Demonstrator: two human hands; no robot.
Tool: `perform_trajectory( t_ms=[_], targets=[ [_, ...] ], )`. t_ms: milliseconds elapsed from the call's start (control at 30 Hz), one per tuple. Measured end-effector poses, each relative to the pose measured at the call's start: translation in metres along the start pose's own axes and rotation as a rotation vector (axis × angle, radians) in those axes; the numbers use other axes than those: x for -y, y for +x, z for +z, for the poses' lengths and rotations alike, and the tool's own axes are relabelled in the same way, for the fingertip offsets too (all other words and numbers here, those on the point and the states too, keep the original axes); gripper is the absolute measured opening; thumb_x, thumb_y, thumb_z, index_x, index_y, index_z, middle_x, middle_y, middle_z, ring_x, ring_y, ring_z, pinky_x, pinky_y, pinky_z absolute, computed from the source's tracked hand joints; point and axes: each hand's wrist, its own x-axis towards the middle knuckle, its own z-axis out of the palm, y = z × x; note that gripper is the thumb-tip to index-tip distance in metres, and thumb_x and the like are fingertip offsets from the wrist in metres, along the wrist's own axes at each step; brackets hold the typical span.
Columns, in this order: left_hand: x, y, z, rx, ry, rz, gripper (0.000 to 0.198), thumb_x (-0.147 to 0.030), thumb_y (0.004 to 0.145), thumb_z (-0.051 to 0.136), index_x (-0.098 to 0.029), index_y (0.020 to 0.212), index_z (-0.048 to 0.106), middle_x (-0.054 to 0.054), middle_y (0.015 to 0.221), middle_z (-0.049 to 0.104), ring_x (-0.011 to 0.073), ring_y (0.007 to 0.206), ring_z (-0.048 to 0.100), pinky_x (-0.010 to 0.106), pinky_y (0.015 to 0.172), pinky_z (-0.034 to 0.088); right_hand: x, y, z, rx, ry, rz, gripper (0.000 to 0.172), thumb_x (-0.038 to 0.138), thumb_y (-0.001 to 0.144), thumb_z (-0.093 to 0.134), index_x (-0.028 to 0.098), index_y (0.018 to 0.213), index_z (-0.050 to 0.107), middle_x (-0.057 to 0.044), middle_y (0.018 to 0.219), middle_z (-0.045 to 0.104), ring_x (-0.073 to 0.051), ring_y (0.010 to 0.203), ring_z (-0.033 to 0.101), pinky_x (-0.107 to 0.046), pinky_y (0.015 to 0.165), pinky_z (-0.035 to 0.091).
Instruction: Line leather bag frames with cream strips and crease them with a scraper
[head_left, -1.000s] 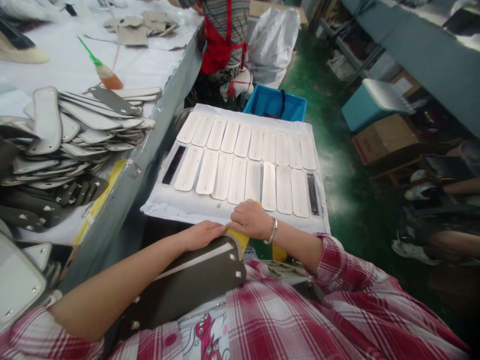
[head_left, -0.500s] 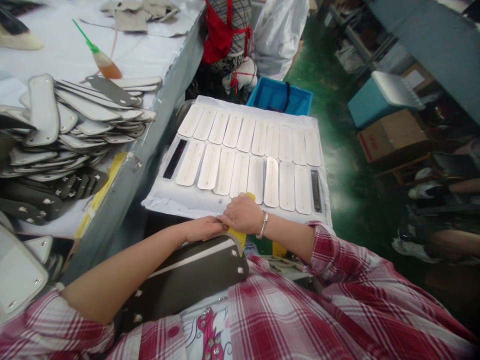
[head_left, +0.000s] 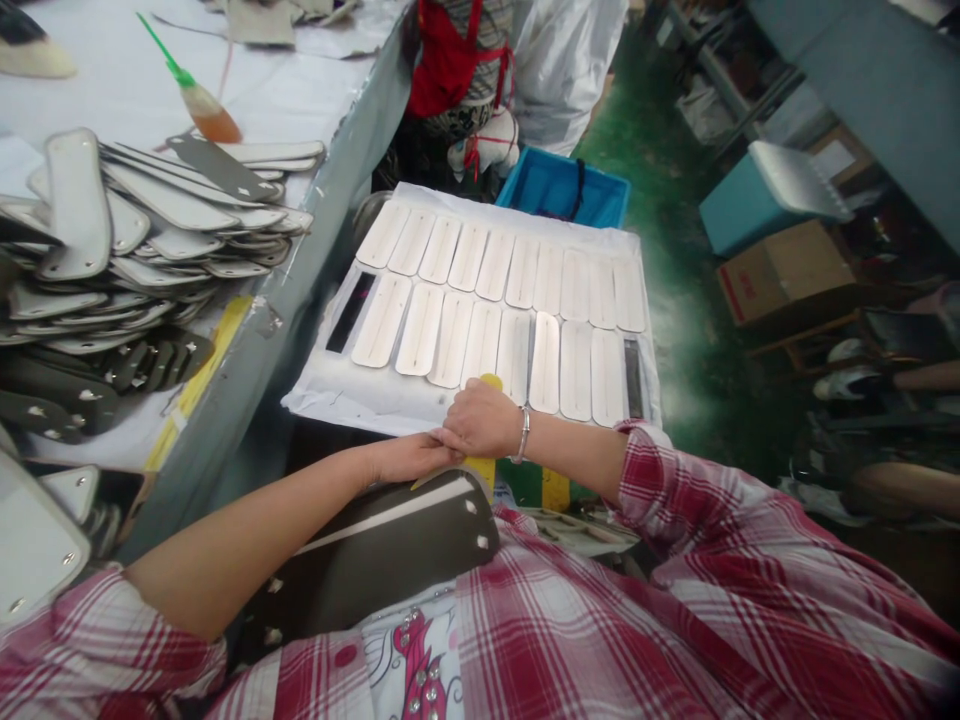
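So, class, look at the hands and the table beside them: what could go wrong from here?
The right hand grips a yellow piece close against the left hand; a slip might nip the left.
The dark panel lies against the plaid shirt and could slide.
The pile of panels reaches near the edge of the table, so a knock might send some off.

Single head-worn view, above the plaid shirt (head_left: 570,620), facing forward and down, left hand (head_left: 405,458) and right hand (head_left: 484,418) near
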Motion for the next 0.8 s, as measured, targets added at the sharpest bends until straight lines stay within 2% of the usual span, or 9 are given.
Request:
perform_trajectory(
  t_ms=[300, 600, 800],
  targets=[
    [0.004, -0.004, 0.016, -0.052, 0.115, 0.024, 0.057, -0.054, 0.088, 0.023, -0.011, 0.099, 0.058, 0.010, 0.103, 0.061, 0.0220, 0.100, 0.054, 0.030, 0.094, 0.038, 0.009, -0.006, 0.002, 0.012, 0.034, 0.023, 0.061, 0.044, 0.093, 0.018, 0.016, 0.069, 0.067, -0.007, 0.074, 0.068, -0.017, 0.068, 0.053, -0.033, 0.066, 0.022],
    [-0.006, -0.012, 0.014, 0.015, 0.171, -0.099, 0.068, -0.064, 0.083, 0.028, -0.010, 0.116, 0.052, 0.012, 0.125, 0.053, 0.0253, 0.114, 0.048, 0.032, 0.102, 0.031, 0.024, -0.016, 0.014, 0.021, 0.051, 0.187, 0.062, 0.043, 0.094, 0.017, 0.017, 0.068, 0.067, -0.007, 0.072, 0.068, -0.017, 0.068, 0.057, -0.033, 0.065, 0.024],
    [-0.007, -0.012, 0.013, 0.115, 0.184, -0.158, 0.071, -0.067, 0.081, 0.026, -0.012, 0.119, 0.049, 0.013, 0.125, 0.053, 0.0239, 0.113, 0.049, 0.031, 0.101, 0.031, 0.033, -0.024, 0.012, 0.037, 0.079, 0.285, 0.062, 0.043, 0.094, 0.017, 0.018, 0.069, 0.067, -0.006, 0.071, 0.068, -0.018, 0.066, 0.058, -0.033, 0.065, 0.026]
  ],
)
